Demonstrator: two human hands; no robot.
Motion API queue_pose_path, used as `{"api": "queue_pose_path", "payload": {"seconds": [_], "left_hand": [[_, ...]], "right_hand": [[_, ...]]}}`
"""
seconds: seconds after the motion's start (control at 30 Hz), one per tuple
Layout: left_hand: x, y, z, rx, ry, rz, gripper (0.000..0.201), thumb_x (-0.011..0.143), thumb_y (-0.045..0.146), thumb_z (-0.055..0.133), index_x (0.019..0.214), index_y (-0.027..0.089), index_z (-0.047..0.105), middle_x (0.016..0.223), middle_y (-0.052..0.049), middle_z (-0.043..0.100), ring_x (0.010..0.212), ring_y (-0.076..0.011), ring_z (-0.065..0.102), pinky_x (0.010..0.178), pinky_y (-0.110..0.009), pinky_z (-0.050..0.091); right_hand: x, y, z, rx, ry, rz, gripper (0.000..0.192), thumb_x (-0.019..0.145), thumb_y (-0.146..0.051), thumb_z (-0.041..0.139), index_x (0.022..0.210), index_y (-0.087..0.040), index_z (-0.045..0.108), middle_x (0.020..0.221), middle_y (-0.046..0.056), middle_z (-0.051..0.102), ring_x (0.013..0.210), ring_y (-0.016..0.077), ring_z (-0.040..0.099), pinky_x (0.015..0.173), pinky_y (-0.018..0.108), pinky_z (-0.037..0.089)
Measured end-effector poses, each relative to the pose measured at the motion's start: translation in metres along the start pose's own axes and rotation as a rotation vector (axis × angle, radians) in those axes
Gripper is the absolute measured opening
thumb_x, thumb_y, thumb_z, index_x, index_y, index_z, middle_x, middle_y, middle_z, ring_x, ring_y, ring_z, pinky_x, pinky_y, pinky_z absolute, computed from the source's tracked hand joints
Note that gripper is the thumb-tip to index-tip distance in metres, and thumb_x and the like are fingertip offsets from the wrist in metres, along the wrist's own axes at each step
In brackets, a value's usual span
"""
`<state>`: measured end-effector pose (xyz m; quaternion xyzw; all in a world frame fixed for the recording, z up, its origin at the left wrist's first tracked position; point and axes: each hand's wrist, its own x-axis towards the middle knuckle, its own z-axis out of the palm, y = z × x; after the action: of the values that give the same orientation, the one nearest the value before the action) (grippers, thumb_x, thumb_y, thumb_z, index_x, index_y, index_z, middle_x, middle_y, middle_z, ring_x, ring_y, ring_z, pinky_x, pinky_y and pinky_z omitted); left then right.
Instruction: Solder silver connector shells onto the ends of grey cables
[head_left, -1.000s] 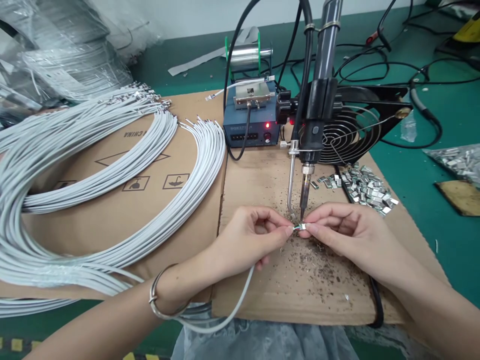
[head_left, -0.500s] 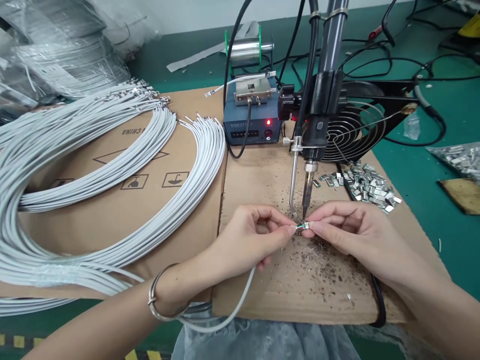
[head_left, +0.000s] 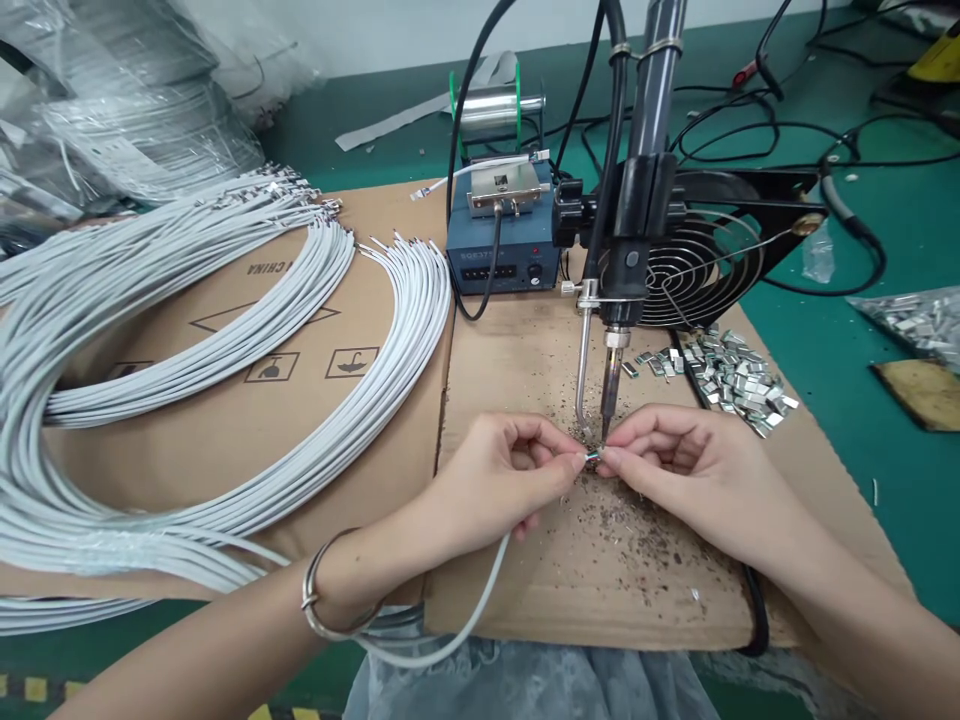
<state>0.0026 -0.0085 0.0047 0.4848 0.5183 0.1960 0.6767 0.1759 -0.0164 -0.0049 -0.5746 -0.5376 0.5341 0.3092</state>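
In the head view, the red lamp (head_left: 535, 250) has dimmed and the right hand (head_left: 701, 465) now hides the shiny connector it pinches beneath the tapered iron tip (head_left: 606, 428), the left hand (head_left: 499, 475) pinching the smooth white cable (head_left: 489, 590) by its coloured wires (head_left: 592, 456).

Your right fingers (head_left: 634, 470) hide what they pinch, those coloured wires (head_left: 592, 457) are too tiny to count, that bag of parts (head_left: 916, 320) runs off right!
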Motion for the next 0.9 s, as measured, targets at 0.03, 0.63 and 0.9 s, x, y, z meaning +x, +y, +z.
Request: {"api": "queue_pose_path", "payload": {"seconds": [0.03, 0.63, 0.9], "left_hand": [[0.0, 0.0, 0.0, 0.003, -0.001, -0.002, 0.02, 0.075, 0.034, 0.061, 0.074, 0.014, 0.06, 0.042, 0.007, 0.045, 0.031, -0.004, 0.04, 0.028, -0.012, 0.033], [-0.001, 0.001, -0.001, -0.019, -0.004, 0.035, 0.023, 0.073, 0.037, 0.063, 0.077, 0.014, 0.061, 0.041, 0.008, 0.045, 0.031, -0.0041, 0.04, 0.029, -0.012, 0.033], [-0.002, 0.002, -0.001, -0.025, -0.017, 0.028, 0.024, 0.074, 0.038, 0.063, 0.077, 0.014, 0.061, 0.043, 0.008, 0.045, 0.032, -0.0037, 0.039, 0.03, -0.012, 0.033]], "right_hand": [[0.0, -0.001, 0.0, -0.002, 0.003, 0.006, 0.008, 0.063, -0.02, 0.071, 0.066, -0.018, 0.064, 0.058, 0.002, 0.065, 0.049, 0.0127, 0.058, 0.042, 0.02, 0.045], [-0.001, -0.002, -0.01, 0.168, -0.086, 0.019, 0.006, 0.069, -0.024, 0.071, 0.071, -0.02, 0.066, 0.069, 0.003, 0.074, 0.067, 0.0157, 0.069, 0.057, 0.018, 0.053], [-0.003, -0.002, -0.011, 0.168, -0.083, 0.02, 0.007, 0.07, -0.027, 0.071, 0.071, -0.021, 0.068, 0.071, 0.004, 0.074, 0.067, 0.0174, 0.069, 0.055, 0.021, 0.053]]}}
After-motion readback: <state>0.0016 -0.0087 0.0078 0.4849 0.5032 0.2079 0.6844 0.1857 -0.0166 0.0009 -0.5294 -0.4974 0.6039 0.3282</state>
